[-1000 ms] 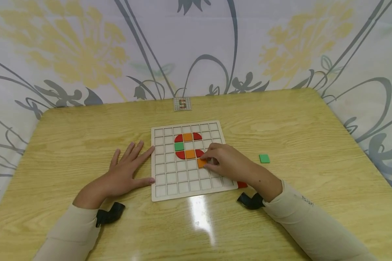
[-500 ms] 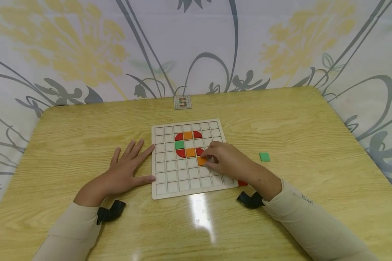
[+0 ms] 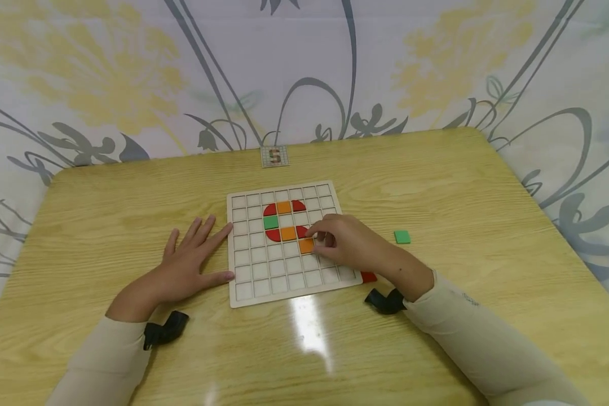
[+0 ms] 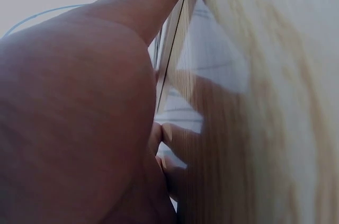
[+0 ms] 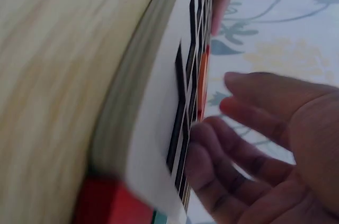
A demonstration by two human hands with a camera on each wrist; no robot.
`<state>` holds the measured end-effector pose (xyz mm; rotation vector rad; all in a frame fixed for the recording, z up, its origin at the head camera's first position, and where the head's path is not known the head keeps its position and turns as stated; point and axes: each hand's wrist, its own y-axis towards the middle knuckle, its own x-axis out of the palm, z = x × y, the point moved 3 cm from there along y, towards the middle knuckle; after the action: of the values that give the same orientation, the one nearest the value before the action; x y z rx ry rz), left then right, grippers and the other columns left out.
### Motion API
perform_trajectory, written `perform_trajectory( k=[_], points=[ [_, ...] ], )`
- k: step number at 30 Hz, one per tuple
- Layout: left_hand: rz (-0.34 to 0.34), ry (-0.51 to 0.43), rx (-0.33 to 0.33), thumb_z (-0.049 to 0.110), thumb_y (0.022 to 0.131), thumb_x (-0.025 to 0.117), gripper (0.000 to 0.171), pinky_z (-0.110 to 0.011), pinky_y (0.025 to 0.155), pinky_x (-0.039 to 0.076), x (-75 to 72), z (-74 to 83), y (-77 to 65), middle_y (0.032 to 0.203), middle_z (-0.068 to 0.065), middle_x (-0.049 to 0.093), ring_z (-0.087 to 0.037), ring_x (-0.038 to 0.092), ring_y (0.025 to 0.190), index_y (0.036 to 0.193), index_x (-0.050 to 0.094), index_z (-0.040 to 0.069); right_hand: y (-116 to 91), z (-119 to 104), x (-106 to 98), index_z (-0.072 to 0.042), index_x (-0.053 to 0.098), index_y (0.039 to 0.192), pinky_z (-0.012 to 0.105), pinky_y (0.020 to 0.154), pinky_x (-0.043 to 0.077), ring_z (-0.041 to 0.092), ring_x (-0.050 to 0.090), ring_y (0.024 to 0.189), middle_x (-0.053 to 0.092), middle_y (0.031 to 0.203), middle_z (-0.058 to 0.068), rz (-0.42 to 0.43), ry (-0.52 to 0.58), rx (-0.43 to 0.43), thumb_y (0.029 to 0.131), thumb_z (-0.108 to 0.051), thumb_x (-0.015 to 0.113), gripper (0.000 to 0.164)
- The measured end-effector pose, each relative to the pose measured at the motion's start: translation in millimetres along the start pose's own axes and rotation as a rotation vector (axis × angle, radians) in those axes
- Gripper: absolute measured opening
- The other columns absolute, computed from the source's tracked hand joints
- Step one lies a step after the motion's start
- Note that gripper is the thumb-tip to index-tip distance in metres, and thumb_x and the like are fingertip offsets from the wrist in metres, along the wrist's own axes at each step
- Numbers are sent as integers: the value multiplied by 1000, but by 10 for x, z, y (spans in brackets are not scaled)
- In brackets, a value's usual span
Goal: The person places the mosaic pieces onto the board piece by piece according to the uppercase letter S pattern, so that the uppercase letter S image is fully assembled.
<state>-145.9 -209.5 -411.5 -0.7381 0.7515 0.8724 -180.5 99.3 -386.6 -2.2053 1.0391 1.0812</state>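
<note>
A pale square grid board point(image 3: 243, 290) lies on the table, with red, orange and green tiles set in some of its cells. My left hand point(image 3: 185, 268) lies spread beside the board, index fingertip and thumb touching its left edge. Over the board's right part is my right hand point(image 3: 352, 242). Its thumb and index finger are parted around the lower orange tile point(image 3: 306, 246), which sits in a cell below a red quarter-round tile point(image 3: 301, 231). In the right wrist view the right hand's fingers point(image 5: 249, 155) are loosely bent, with nothing seen between them and the thumb.
A loose green square tile point(image 3: 402, 237) lies right of the board. Red pieces point(image 3: 369, 277) show at the board's lower right corner, partly hidden. A small pattern card point(image 3: 274, 156) lies at the table's back edge, before a flowered cloth point(image 3: 304, 56).
The right thumb and index finger have parted and eased slightly away from the orange tile, which stays in its cell. The left hand keeps its place. The head view has shifted a little.
</note>
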Motion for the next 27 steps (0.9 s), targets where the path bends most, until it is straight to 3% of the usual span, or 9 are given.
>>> perform_trajectory(
  k=[7,17,27],
  points=[
    [5,10,1,59,93,62,91,-66,116,-18,-9,-22,31,169,-12,-7,-38,-15,155,163,11,30,-142,145,-188,-6,73,111,28,74,54,12,60,81,69,91,0,92,102,1,93,-13,71,19],
    [3,0,8,58,93,63,91,-66,115,-18,-9,-20,28,169,-13,-6,-39,-14,155,163,12,30,-432,444,-357,-7,75,106,26,72,54,11,61,80,70,91,0,149,66,28,92,-11,73,15],
    [5,-5,-2,59,92,62,91,-66,115,-18,3,-28,-13,169,-12,-8,-39,-15,155,162,10,32,-554,578,-312,-11,75,105,24,70,53,9,60,79,68,89,-4,18,152,4,89,-9,76,16]
  ],
)
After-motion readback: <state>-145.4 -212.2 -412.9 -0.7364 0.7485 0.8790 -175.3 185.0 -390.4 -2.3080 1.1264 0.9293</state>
